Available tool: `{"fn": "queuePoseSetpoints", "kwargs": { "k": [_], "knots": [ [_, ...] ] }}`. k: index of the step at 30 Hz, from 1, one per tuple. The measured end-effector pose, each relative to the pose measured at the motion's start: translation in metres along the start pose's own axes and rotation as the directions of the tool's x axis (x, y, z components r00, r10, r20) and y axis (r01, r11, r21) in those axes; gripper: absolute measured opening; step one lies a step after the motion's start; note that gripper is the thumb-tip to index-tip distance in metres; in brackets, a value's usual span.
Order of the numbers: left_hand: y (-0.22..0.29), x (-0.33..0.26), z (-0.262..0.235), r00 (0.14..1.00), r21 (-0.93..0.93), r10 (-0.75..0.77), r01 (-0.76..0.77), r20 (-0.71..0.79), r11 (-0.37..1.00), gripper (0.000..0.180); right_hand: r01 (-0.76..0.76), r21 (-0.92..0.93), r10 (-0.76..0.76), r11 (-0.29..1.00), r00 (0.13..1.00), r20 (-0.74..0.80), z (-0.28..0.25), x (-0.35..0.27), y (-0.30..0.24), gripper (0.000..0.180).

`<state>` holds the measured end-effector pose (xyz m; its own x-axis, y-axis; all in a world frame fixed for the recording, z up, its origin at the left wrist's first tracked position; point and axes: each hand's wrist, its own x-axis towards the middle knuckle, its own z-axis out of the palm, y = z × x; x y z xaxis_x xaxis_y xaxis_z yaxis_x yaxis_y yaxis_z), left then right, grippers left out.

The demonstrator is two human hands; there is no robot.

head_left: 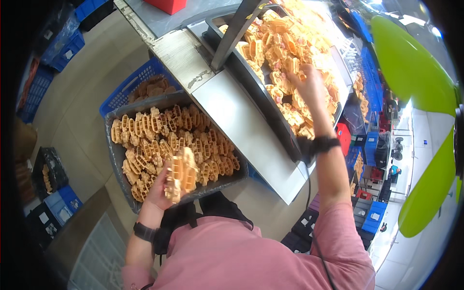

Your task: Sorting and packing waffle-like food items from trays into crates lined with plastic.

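- Your left hand (160, 192) is closed around a few tan moulded pieces (178, 175), held over the near edge of the grey bin (114, 162).
- Black cable (314, 237) runs down past your right arm, so that's one thing in your way.
- That grey bin has loads more of the same pieces, mostly standing on edge in rough rows.
- Your right hand (309, 84) is down in the heap in the big dark tray (261, 108), fingers bent; can't tell if it's gripping one.
- Tray's piled high with tan pieces, some with pinkish-red bits showing, and it sits on the pale table (237, 121).
- A dark metal bar (237, 34) slants over the tray's left part and hides some of the pile from you.
- Blue basket (121, 89) just past the bin: brownish stuff inside.
- Red box (166, 5) on the table's far end.
- Off right, a green fan (415, 63) blocks your view of part of the room.
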<state>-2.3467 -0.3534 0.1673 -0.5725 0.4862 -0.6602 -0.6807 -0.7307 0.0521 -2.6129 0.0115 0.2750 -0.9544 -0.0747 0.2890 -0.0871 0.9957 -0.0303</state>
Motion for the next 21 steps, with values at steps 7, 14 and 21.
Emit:
{"fn": "queuePoseSetpoints", "kwargs": {
  "k": [7,14,21],
  "knots": [
    [0.000,0.019,-0.026,0.966,-0.340,0.177,-0.105,0.188,0.935,0.047,-0.278,-0.276,0.336,0.920,0.922,0.193,0.029,-0.005,0.104,0.041],
    [0.012,0.016,0.008,0.896,-0.446,0.273,-0.097,0.350,0.890,0.051,-0.130,0.563,-0.051,0.816,0.954,0.295,-0.059,-0.064,-0.042,0.035],
    [0.016,0.029,0.016,0.898,-0.381,0.262,-0.118,0.353,0.917,0.058,-0.286,0.618,-0.251,0.732,0.731,0.635,-0.050,-0.141,-0.196,0.043]
  ]
}}
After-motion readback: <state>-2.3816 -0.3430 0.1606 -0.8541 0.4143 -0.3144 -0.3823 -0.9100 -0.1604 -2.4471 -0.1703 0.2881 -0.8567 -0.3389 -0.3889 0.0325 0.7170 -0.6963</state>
